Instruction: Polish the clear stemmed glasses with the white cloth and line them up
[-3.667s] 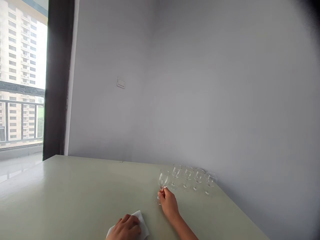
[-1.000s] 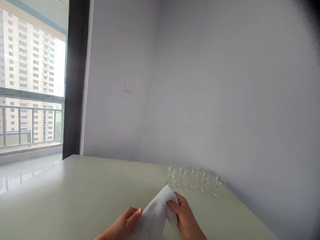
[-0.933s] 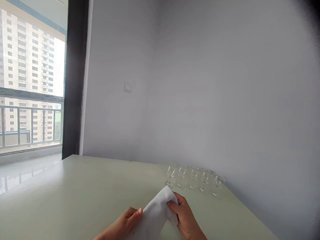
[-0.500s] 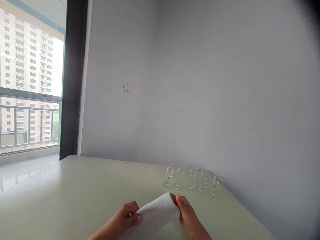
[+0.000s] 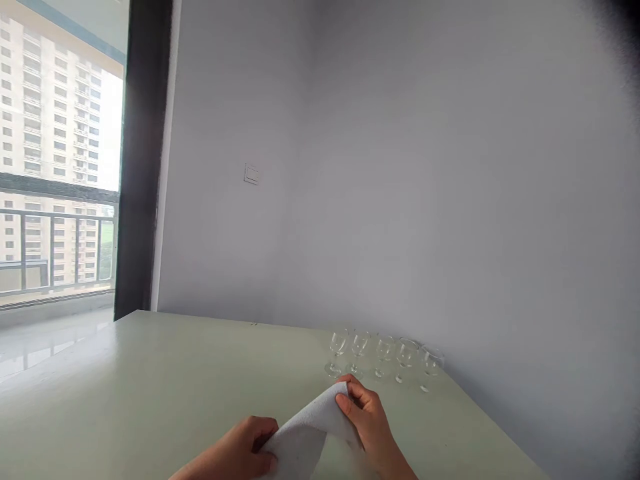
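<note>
A white cloth point(image 5: 315, 421) is stretched between my two hands above the near part of the table. My left hand point(image 5: 249, 447) pinches its left edge between thumb and fingers. At the cloth's upper right corner, my right hand point(image 5: 367, 417) is closed, with the thumb pressing the fabric against the fingers. The lower part of the cloth hangs down and runs out of view at the bottom. Just beyond my right hand, several clear stemmed glasses point(image 5: 385, 350) stand upright in a row, apart from the cloth.
The pale green table point(image 5: 200, 380) reaches back to a grey wall point(image 5: 425, 187), with the glasses near its far right edge. A light switch point(image 5: 251, 174) is on the wall. To the left are a dark frame point(image 5: 143, 160) and a window with a railing point(image 5: 60, 217).
My right hand has shifted slightly up and left, its thumb now over the cloth's corner. The cloth has tilted and folded, its lower right part dropping away. The view has turned slightly.
</note>
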The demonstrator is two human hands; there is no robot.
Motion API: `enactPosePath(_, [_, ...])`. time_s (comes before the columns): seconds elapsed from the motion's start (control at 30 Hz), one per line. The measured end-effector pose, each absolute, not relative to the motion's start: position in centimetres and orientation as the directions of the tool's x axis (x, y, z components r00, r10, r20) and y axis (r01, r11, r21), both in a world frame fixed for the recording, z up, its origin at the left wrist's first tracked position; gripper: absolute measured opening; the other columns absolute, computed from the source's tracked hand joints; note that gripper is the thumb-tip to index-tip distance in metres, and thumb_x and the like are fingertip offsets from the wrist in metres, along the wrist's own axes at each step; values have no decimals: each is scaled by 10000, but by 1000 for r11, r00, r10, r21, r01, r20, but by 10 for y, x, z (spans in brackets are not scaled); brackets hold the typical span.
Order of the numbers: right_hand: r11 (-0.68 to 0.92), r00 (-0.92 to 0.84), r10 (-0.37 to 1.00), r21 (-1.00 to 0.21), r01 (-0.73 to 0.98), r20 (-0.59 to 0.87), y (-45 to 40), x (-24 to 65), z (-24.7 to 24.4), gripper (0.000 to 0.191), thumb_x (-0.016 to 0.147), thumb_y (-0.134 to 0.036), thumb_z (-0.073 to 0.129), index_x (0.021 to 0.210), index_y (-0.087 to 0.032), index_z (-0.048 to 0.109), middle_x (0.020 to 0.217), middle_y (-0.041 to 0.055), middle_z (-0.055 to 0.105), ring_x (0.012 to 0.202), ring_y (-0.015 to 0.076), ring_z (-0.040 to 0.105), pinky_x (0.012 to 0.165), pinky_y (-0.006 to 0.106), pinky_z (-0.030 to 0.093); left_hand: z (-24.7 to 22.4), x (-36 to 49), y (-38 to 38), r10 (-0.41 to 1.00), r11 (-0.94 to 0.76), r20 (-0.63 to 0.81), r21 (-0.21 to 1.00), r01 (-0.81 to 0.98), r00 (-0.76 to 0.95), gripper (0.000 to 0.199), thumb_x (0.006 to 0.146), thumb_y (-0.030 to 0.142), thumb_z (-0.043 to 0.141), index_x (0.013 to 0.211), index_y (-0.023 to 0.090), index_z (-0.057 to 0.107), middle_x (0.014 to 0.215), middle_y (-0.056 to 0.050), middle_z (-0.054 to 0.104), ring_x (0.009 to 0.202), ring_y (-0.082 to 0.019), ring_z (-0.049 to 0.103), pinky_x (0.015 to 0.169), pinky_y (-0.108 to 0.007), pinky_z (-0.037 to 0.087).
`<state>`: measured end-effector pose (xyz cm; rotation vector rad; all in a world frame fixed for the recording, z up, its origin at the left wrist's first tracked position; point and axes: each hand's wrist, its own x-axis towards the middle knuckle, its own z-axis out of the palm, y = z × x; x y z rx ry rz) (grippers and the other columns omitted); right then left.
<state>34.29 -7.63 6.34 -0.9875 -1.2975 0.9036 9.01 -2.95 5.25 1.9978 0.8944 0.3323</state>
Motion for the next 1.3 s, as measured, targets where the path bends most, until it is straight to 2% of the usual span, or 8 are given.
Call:
enactPosePath(0.23, [367, 194, 911, -930, 16, 363, -79, 347, 63, 261, 765, -401, 620, 649, -172, 574, 888, 4, 442, 606, 94, 376, 507, 225, 287, 42, 93, -19, 861, -442, 125, 665, 602, 493, 187, 594, 34, 318, 605, 209, 380, 597, 46, 422, 597, -108, 408, 534, -212, 248])
enactPosePath(0.47, [398, 328, 787, -836, 377, 523, -78, 345, 62, 253, 765, -386, 614, 617, -184, 586, 924, 52, 568, 761, 174, 503, 648, 251, 366, 46, 85, -15, 867, -471, 221, 655, 591, 447, 248, 663, 39, 305, 675, 211, 483, 657, 27, 522, 607, -116, 452, 559, -207, 285])
enactPosePath(0.67, [201, 100, 978, -964, -176, 186, -81, 353, 70, 262, 721, -430, 661, 697, -170, 639, 656, -6, 487, 600, 133, 446, 554, 249, 353, 59, 84, -13, 891, -279, 86, 877, 391, 445, 300, 710, 160, 346, 853, 202, 606, 625, 36, 517, 589, -130, 457, 540, -219, 301])
enactPosePath(0.8, [198, 50, 980, -959, -204, 192, -83, 355, 74, 285, 681, -444, 695, 681, -164, 643, 653, -11, 472, 601, 124, 428, 550, 242, 335, 58, 85, -14, 887, -322, 74, 807, 495, 456, 218, 689, 317, 525, 859, 223, 623, 704, 29, 590, 660, -154, 504, 562, -225, 307])
enactPosePath(0.97, [175, 139, 975, -985, -5, 173, -80, 352, 69, 324, 678, -471, 689, 637, -159, 613, 582, -24, 462, 519, 102, 401, 487, 230, 283, 52, 84, -15, 868, -370, 58, 739, 563, 494, 94, 588, 178, 509, 655, 202, 571, 668, 39, 525, 640, -140, 454, 562, -229, 283])
enactPosePath(1.1, [193, 131, 972, -981, 34, 196, -79, 347, 67, 319, 717, -482, 652, 705, -166, 609, 596, -22, 491, 523, 104, 406, 486, 225, 272, 56, 83, -20, 806, -338, -17, 807, 484, 591, 247, 555, 137, 510, 774, 208, 600, 820, 27, 570, 735, -152, 475, 596, -223, 310])
enactPosePath(1.23, [233, 119, 964, -970, 66, 239, -81, 340, 69, 290, 737, -461, 639, 747, -171, 643, 653, -11, 512, 558, 108, 412, 493, 221, 281, 55, 86, -27, 759, -243, -113, 865, 439, 641, 125, 604, 267, 601, 671, 192, 528, 625, 66, 409, 622, -115, 353, 533, -227, 225])
enactPosePath(1.3, [261, 135, 953, -961, 96, 272, -82, 338, 69, 261, 746, -436, 635, 778, -179, 662, 728, 5, 548, 595, 119, 429, 514, 225, 304, 51, 92, -30, 787, -214, -125, 863, 457, 604, 206, 610, 295, 605, 566, 196, 430, 570, 75, 329, 585, -102, 294, 514, -236, 190])
